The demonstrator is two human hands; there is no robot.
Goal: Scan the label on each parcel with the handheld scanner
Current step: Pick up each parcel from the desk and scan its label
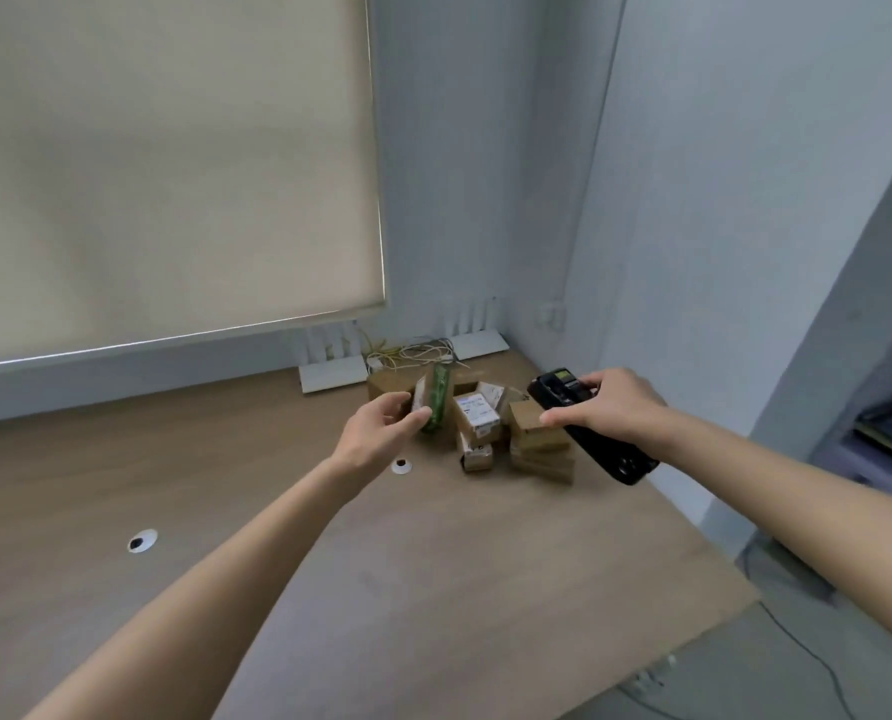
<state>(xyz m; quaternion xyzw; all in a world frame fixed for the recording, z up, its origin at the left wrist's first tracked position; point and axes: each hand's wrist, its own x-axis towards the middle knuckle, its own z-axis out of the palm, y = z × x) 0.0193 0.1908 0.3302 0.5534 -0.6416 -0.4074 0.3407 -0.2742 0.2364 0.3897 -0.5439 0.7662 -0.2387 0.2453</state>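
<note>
Several small cardboard parcels (477,415) lie heaped near the far right corner of the wooden desk (329,563), some with white labels facing up. My left hand (379,433) holds a green-wrapped parcel (436,397) upright at the left side of the heap, thumb and fingers around its lower end. My right hand (607,407) grips the black handheld scanner (589,426) above the right side of the heap, its head pointing away from me. A stack of plain brown boxes (537,444) sits just under the scanner.
Two white routers (329,374) and a tangle of yellow and white cables (407,353) stand against the back wall. Cable grommets (142,540) sit in the desk. A roller blind (163,163) covers the window. The desk's right edge drops to the floor.
</note>
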